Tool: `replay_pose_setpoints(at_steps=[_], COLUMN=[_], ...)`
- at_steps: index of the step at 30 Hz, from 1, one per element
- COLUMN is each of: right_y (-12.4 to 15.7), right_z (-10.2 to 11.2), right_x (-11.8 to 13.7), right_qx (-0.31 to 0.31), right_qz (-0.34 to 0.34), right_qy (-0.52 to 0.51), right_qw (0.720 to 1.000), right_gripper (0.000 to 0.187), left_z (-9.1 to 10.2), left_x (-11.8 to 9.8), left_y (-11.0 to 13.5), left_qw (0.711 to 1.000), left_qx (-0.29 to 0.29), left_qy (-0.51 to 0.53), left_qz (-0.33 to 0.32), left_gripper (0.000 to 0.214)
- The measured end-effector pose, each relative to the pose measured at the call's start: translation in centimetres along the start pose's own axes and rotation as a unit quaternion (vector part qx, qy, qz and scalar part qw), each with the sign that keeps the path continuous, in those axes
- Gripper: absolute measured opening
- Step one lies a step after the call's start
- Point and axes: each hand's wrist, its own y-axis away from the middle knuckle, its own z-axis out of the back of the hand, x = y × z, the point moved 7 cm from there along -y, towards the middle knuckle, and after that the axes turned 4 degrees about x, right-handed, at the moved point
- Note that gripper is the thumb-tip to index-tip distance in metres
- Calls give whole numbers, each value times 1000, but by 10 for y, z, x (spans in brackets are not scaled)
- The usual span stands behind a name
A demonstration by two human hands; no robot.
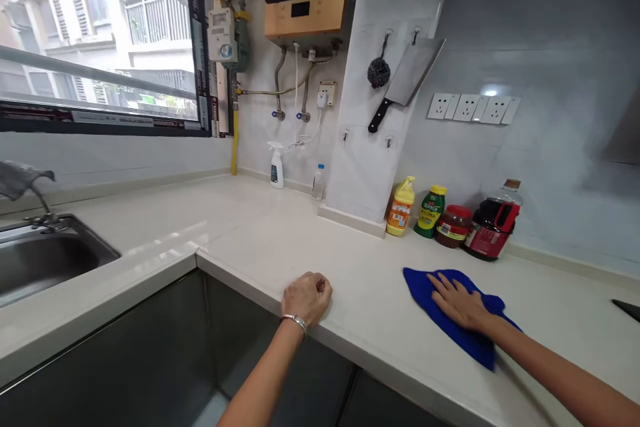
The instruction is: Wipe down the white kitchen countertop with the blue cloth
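An L-shaped white stone countertop (240, 227) is spread beneath both hands, and a stainless steel sink (45, 260) is set into it well to the left of the left hand. A gold-fronted wall-mounted water heater (305, 17) is fixed high up, ahead of the left hand. A black-handled steel cleaver (407, 73) is hung on a white pillar between the two hands' lines of reach, farther forward. A dark bottle with a red label (493, 230), a jar of red sauce (453, 225), a green squeeze bottle (430, 211) and a yellow squeeze bottle (401, 207) are lined up ahead of the right hand. A crumpled blue microfibre cloth (450, 307) lies directly under the right hand (459, 302), whose fingers are spread and pressed flat upon it. The left hand (307, 297) is closed in a loose, empty fist on the counter's front edge, well apart from the cloth. A slim metal bracelet (295, 321) is worn on the left wrist.
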Motion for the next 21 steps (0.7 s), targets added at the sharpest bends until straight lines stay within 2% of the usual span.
replay_pose_setpoints(at_steps=[3,6,11,15,17,21], right_y=[-32,-67,-121,-143,-142,-120], right_z=[30,52,68,77,82,91], right_x=[48,95,166,210,234,299], right_qx=[30,31,7,-1,-17,-58], right_qz=[-69,-95,-69,-48,-6,160], right_qy=[-19,-42,-56,-69,-75,-81], right_qw=[997,994,996,996,997,982], right_gripper=[65,66,67,72,70,63], left_z=[-1,-3,-4,-1,0,0], left_x=[2,2,1,0,-1,1], left_y=[-1,-3,-3,-3,-3,-2], left_qw=[1000,1000,1000,999,999,999], left_qx=[2,8,25,31,29,26], left_qy=[1,7,14,25,28,17], left_qz=[1,0,9,23,26,29], left_gripper=[24,23,23,23,23,22])
